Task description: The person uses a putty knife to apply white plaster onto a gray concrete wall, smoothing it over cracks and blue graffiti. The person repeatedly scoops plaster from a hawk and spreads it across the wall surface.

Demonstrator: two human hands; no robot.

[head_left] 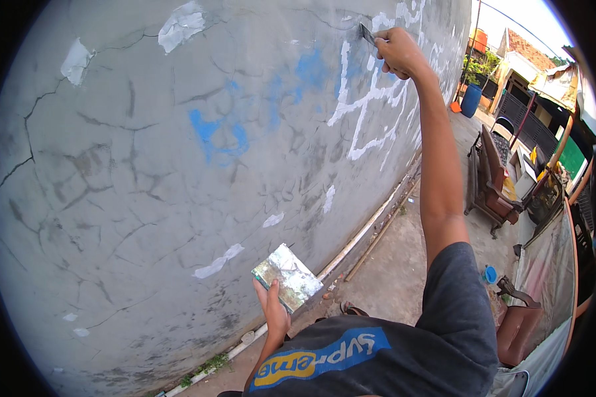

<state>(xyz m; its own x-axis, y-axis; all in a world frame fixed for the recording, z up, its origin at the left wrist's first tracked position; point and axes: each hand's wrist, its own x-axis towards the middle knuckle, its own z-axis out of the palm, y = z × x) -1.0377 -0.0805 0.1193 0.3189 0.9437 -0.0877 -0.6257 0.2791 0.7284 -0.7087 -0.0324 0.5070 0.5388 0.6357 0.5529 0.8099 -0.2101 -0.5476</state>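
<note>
High on the cracked grey wall [198, 192], my right hand [398, 53] is closed round a small putty knife [367, 33]. Its dark blade meets or nearly meets the wall beside white filler lines [361, 106]. Lower down, in front of my body, my left hand [273, 309] grips a flat rectangular board [287, 275] smeared with whitish, shiny patches. The thumb lies over its face; the other fingers are mostly hidden behind it. More white patches [181, 26] and blue paint marks [218, 135] show on the wall.
A pipe [361, 231] runs along the wall's base. To the right stand a brown wooden bench [493, 175], a brown chair [518, 327] and a small blue container [489, 274]. Farther back are a blue barrel [471, 100] and houses.
</note>
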